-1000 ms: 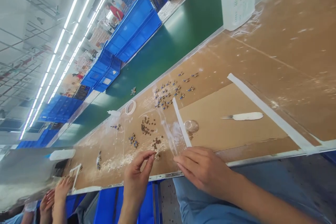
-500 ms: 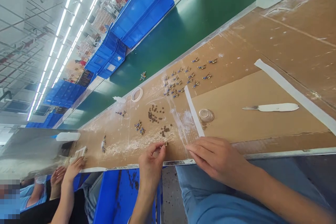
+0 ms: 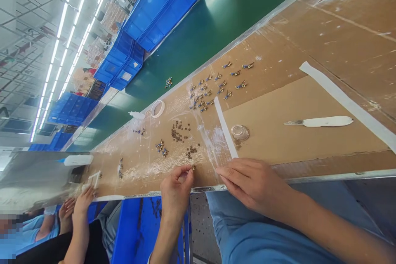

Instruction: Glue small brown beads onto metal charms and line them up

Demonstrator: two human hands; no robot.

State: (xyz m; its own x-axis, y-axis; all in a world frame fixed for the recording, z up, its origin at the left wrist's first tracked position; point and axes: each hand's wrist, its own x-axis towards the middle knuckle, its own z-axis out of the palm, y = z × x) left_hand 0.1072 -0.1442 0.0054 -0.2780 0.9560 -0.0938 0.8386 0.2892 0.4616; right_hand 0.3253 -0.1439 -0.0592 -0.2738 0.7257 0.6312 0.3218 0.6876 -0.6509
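Note:
My left hand [image 3: 177, 185] is closed in a pinch above the table's near edge. Between its thumb and index finger a tiny gold-and-dark piece [image 3: 193, 168] sticks out; most of it is hidden. To the right, my right hand [image 3: 252, 179] has thumb and fingers pressed together, pointing toward the left hand. Whatever lies in its fingertips is too small to make out. Just beyond the left hand are small brown round pieces [image 3: 191, 151], with a larger pile of the same pieces [image 3: 177, 133] behind. Small blue-and-gold figurines [image 3: 161, 146] lie left of these, and several more figurines [image 3: 221, 84] lie spread farther back.
A clear round dish [image 3: 240, 133] and a white-handled knife [image 3: 328, 121] lie on the cardboard at right. Behind are a tape roll [image 3: 157, 109], a small white bottle [image 3: 137, 114] and a green belt [image 3: 185, 45] with blue crates [image 3: 167, 12]. A co-worker's hand [image 3: 84, 200] is at left.
The view has shifted slightly, so the table things sit a little further left and mostly higher. Both my hands keep nearly the same pinch and spacing.

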